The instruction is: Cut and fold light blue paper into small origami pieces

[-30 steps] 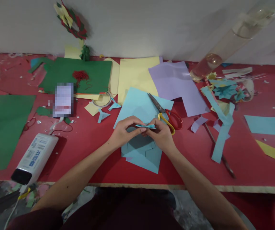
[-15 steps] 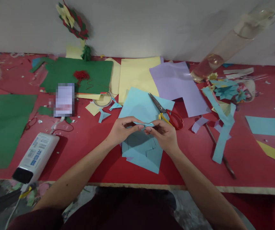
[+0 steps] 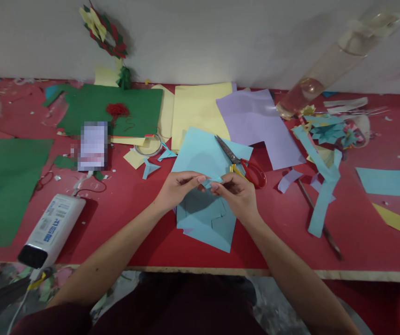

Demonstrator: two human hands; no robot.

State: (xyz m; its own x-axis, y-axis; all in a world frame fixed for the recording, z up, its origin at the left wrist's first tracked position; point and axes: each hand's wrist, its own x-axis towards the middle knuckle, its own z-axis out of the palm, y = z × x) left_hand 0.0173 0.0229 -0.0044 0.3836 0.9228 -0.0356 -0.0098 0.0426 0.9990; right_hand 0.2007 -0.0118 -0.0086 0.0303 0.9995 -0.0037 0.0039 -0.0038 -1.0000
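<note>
Between my two hands is a small folded piece of light blue paper (image 3: 213,182). My left hand (image 3: 182,187) pinches its left end between thumb and fingers, and my right hand (image 3: 237,191) pinches the right end. Both are held over light blue sheets (image 3: 200,153) on the red table; the lower sheet has cut lines in it. Scissors (image 3: 233,158) with red and yellow handles lie partly open just beyond my right hand. Two small folded blue pieces (image 3: 150,168) rest left of the sheets, near a roll of tape (image 3: 148,145).
A phone (image 3: 93,145) and a white power bank (image 3: 51,231) lie left. Green (image 3: 137,109), yellow (image 3: 200,111) and purple sheets (image 3: 256,116) line the back. Blue strips (image 3: 322,204), a thin stick (image 3: 322,228) and a tilted clear bottle (image 3: 325,70) are on the right.
The small folded paper has turned in my fingers and shows more of its face. My left thumb has moved up slightly along it. The scissors and sheets lie as before.
</note>
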